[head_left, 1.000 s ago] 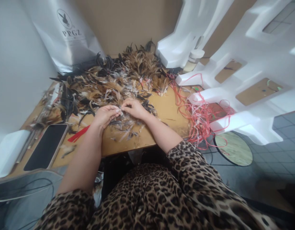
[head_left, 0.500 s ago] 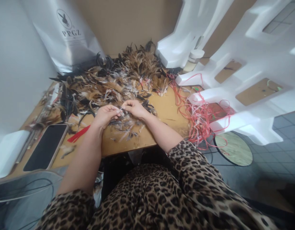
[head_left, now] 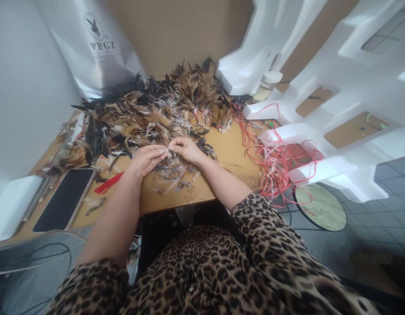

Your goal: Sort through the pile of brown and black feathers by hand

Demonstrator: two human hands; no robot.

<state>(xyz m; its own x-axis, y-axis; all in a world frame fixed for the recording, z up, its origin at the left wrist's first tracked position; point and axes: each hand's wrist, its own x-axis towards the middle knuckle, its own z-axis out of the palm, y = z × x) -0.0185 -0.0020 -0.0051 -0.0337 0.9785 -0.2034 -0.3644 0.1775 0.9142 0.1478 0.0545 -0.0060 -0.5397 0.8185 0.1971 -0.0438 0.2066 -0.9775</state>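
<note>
My left hand [head_left: 146, 158] and my right hand [head_left: 185, 149] meet fingertip to fingertip over the near side of the feather heap. Both are closed in a pinch on a small pale feather [head_left: 168, 151], most of it covered by the fingers. Beyond them spreads a heap of brown and black feathers [head_left: 139, 120]. A fuller bunch of brown feathers [head_left: 197, 87] stands at the back. Loose feather scraps [head_left: 176, 177] lie just below my hands. Close to my left wrist is a strip of red material [head_left: 108, 183].
A phone [head_left: 65, 199] and a white box [head_left: 15, 205] lie on the left of the wooden table [head_left: 195, 197]. A silvery bag [head_left: 103, 57] stands behind. Tangled red strings [head_left: 274, 170], a lidded jar [head_left: 268, 83] and white foam pieces [head_left: 350, 92] occupy the right. Below is a round stool [head_left: 320, 208].
My left fingers have straightened slightly in their pinch, and the hands stay together at the same spot. The whole view has shifted a little. The heap looks unchanged.
</note>
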